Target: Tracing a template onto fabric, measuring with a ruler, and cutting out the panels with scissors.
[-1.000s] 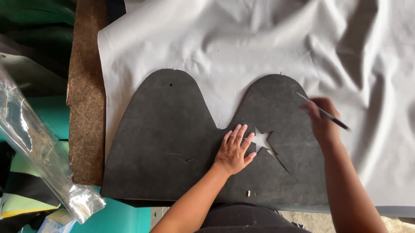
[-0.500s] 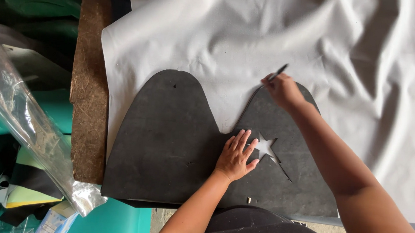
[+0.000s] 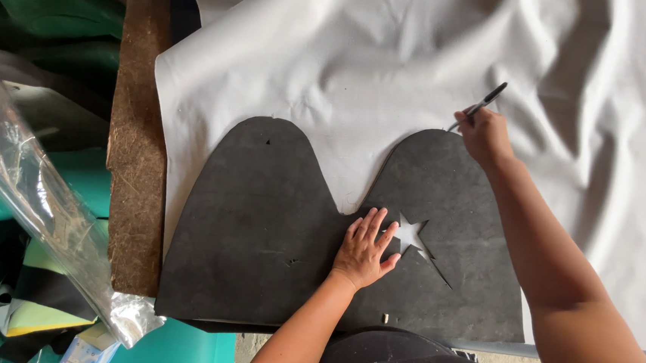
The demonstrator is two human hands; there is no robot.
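Template [image 3: 259,230], dark and two-humped, lies flat on the grey sheet [image 3: 361,63], and everything else sits around it. The left hand [image 3: 364,249] rests on the template's middle, just left of the star cutout [image 3: 410,233], fingers spread and palm down: a released grip that holds nothing, seemingly pressing the template flat so it cannot slide on the sheet. The right hand [image 3: 484,136] is at the top edge of the template's right hump, its grip clenched on a pen [image 3: 481,105] whose tip meets the sheet right at that edge, as if to follow the outline. The sheet spreads well beyond the template, above and to the right, wrinkled there. A brown board [image 3: 137,146] runs along the template's left side as part of the surface. Further left lie green material [image 3: 39,10] and a clear plastic roll [image 3: 41,207], slanting.
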